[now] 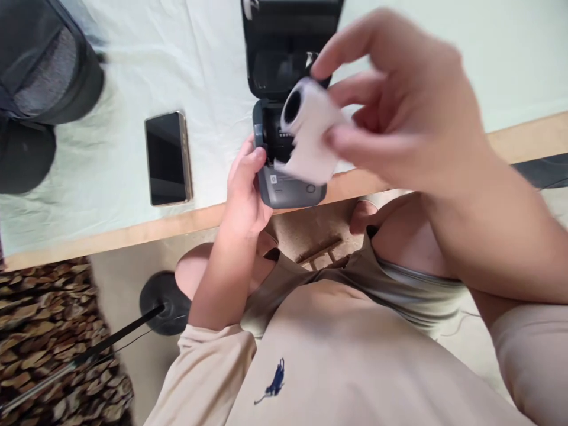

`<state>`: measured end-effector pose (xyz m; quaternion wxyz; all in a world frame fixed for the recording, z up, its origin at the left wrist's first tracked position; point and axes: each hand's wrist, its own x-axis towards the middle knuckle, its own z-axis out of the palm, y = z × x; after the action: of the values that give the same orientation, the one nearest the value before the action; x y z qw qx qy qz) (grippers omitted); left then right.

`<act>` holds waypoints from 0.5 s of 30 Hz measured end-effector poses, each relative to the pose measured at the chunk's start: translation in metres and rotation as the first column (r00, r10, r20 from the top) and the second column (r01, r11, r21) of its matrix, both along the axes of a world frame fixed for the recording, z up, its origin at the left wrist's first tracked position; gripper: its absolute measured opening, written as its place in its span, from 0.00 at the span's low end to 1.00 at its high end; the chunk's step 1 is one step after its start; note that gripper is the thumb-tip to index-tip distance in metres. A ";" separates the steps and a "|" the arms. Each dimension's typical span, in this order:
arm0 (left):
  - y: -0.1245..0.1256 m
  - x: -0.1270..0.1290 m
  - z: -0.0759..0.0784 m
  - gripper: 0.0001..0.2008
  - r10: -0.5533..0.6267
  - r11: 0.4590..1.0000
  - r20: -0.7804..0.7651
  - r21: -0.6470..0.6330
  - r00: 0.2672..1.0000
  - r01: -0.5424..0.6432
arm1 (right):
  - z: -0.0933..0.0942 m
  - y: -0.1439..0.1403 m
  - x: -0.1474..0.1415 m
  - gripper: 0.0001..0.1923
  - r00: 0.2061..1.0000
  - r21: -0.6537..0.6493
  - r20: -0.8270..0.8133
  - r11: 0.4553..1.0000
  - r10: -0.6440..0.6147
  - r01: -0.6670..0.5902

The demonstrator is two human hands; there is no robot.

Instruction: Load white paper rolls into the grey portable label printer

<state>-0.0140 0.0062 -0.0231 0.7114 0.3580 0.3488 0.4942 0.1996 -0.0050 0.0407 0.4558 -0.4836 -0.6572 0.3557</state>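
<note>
My left hand grips the left side of a dark grey portable receipt printer, its thumb over the edge. The printer's lid is swung up, so the black paper bay shows in part. In my right hand is a white paper roll, pinched between thumb and fingers just above the bay. The roll's dark hollow core faces left. Its loose paper end has a torn, jagged edge and hangs over the printer, hiding part of the bay.
A smartphone with a dark screen lies left of the printer on the pale tablecloth. A dark bag fills the far left corner. The table's wooden edge runs in front of me. A black stand base is on the floor.
</note>
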 end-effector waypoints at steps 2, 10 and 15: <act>0.002 0.000 0.002 0.09 0.036 0.998 0.009 -0.045 0.999 -0.036 | -0.015 0.010 0.013 0.18 0.960 -0.196 -0.276 0.981 -0.057 0.003; 0.009 0.002 0.005 0.15 0.080 0.994 -0.094 -0.067 0.992 -0.086 | -0.075 0.015 0.025 0.22 0.990 0.045 -0.101 0.993 -0.100 0.105; 0.008 0.004 0.006 0.16 0.090 0.994 -0.086 -0.054 0.992 -0.095 | -0.074 0.004 0.030 0.22 0.909 0.237 0.362 0.963 -0.206 0.124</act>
<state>-0.0098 0.0146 -0.0172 0.6826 0.3408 0.4088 0.5008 0.2299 -0.0008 -0.0337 0.3954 -0.5471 -0.7238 0.1432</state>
